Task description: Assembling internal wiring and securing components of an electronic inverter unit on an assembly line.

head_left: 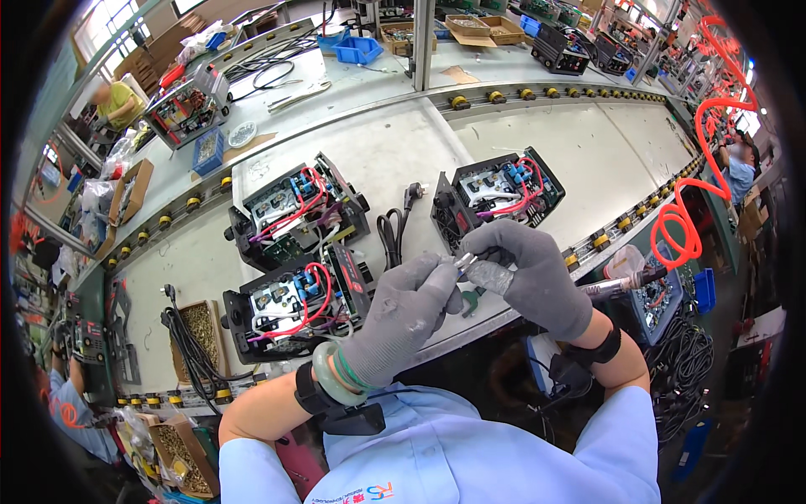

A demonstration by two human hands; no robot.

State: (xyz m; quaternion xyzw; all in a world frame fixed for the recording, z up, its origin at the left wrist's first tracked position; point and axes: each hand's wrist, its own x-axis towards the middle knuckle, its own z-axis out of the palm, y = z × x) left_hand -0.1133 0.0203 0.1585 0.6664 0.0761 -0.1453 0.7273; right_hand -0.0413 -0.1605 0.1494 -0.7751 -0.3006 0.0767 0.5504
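Both my hands wear grey gloves and meet at the front of the bench. My left hand [401, 315] is closed, its thumb and fingertips pinching a small silvery metal part [463, 262]. From the other side my right hand [537, 281] grips the same part between thumb and fingers; its exact kind is too small to tell. Just below the fingertips shows a green piece [473, 301], partly hidden. Beyond the right hand sits an open black electrical unit [501, 191] with red and white wires. Two similar units [294, 210], [290, 307] stand left of my left hand.
A black power cord [391, 235] lies between the units, and another cord [191, 349] hangs beside a box of small fasteners [201, 328]. Roller rails [537, 94] border the bench. At right, a red coiled hose [676, 227] reaches a pneumatic driver [625, 284]. Co-workers stand at both sides.
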